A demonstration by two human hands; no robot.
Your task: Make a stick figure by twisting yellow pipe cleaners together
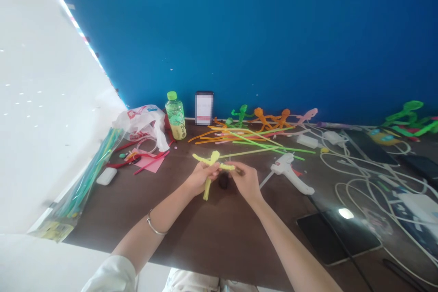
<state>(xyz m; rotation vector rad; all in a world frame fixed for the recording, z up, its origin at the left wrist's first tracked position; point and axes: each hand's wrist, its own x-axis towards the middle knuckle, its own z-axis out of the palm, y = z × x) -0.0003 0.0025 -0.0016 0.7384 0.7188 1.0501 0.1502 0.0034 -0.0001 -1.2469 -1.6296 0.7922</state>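
Yellow figure looks part-made in both hands

We see the yellow figure just above the table, roughly midway between the forearms; the left hand grasps it near the middle, thumb and fingers closed on it; the right hand pinches the outer end of a short yellow piece on the figure's right-hand side; we cannot tell whether that piece is already joined to the body, as fingers cover the place.

As for progress, we judge that the main shape is there: a thick head on top, an arm reaching out to the left, a longer lower part hanging below the left hand; the arm on the right seems to be the part in hand, and we see no separate legs on the lower part.

Behind the hands lie loose pipe cleaners; near the wall stand a green figure, two orange figures and a pink figure, which look further along; the glue gun lies to the right, untouched.
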